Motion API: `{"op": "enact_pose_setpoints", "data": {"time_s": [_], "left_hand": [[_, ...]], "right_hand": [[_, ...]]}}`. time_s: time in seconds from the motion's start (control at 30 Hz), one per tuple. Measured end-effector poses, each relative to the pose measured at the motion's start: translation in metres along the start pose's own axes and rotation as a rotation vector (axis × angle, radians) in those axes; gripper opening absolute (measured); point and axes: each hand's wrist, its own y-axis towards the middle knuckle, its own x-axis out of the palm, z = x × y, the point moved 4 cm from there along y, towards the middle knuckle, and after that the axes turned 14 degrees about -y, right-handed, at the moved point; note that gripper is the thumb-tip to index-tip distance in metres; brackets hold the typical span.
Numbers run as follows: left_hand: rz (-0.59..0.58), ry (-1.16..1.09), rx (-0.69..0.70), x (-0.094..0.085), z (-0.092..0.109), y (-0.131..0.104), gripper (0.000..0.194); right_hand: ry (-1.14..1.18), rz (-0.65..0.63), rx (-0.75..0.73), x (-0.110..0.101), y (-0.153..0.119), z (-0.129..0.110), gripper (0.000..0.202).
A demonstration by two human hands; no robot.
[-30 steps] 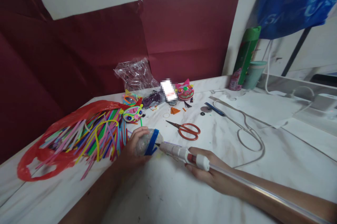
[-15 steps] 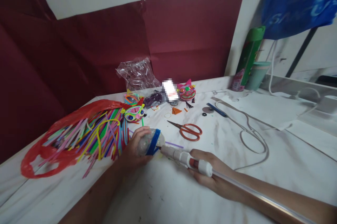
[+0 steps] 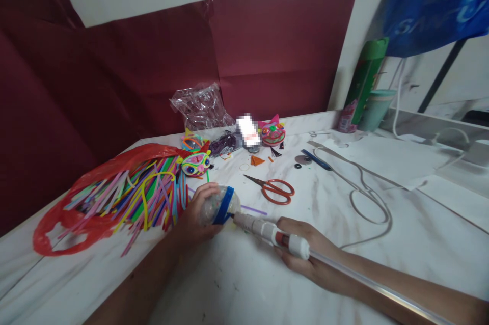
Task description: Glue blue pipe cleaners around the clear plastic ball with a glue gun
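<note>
My left hand (image 3: 199, 216) is closed around the side of a clear, rounded plastic piece (image 3: 209, 208). Blue fuzzy strips (image 3: 225, 204) cross that piece, one upright and one running off it near the bottom. In my right hand (image 3: 301, 243) is a white hot glue gun (image 3: 262, 228), with a long clear glue stick (image 3: 374, 284) coming out of its back end. The dark nozzle is at the lower part of the blue strips; whether it touches them I cannot tell. A purple pipe cleaner (image 3: 254, 210) lies just beyond the nozzle.
Orange-handled scissors (image 3: 278, 191) lie behind the glue gun. To the left, a red plastic bag (image 3: 49, 241) holds many coloured pipe cleaners (image 3: 141, 197), beside a decorated animal head (image 3: 194, 163). A pink one (image 3: 274, 133) stands at the back. A white cable (image 3: 369, 197) loops at right near a blue cutter (image 3: 316, 159).
The view has shifted slightly. Both hands keep their hold, and the nozzle stays by the lower end of the blue strips, perhaps a touch lower.
</note>
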Motion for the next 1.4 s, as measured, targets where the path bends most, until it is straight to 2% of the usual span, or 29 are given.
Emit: {"op": "enact_pose_setpoints", "data": {"time_s": [0.27, 0.43, 0.6, 0.83, 1.0, 1.17, 1.33, 1.4], "left_hand": [[0.018, -0.008, 0.012, 0.0003, 0.0019, 0.0004, 0.063], [0.008, -0.014, -0.007, 0.0015, 0.0003, 0.0, 0.063], [0.002, 0.002, -0.008, 0.0009, 0.0001, 0.0006, 0.064], [-0.018, -0.01, 0.005, 0.0006, 0.0014, -0.0002, 0.065], [-0.019, -0.01, 0.01, 0.0015, 0.0014, -0.0004, 0.065], [-0.023, -0.012, -0.008, 0.0013, 0.0014, -0.0004, 0.064], [-0.016, -0.004, 0.031, 0.0009, 0.0, -0.0001, 0.065], [-0.023, -0.006, 0.028, 0.0009, -0.0008, -0.0003, 0.066]], "right_hand": [[-0.048, 0.031, -0.057, 0.0019, -0.0004, 0.0011, 0.021], [-0.04, 0.057, 0.008, 0.0019, -0.0007, 0.0052, 0.019], [-0.013, 0.055, -0.066, 0.0048, -0.0008, 0.0037, 0.021], [-0.028, 0.074, 0.024, 0.0025, -0.001, 0.0084, 0.018], [0.004, 0.024, -0.006, 0.0023, -0.0013, 0.0037, 0.019], [0.02, 0.045, 0.09, 0.0016, 0.0001, 0.0084, 0.018], [0.028, 0.006, 0.026, 0.0029, -0.0002, 0.0052, 0.019], [0.029, 0.006, 0.049, 0.0031, -0.0006, 0.0063, 0.019]]}}
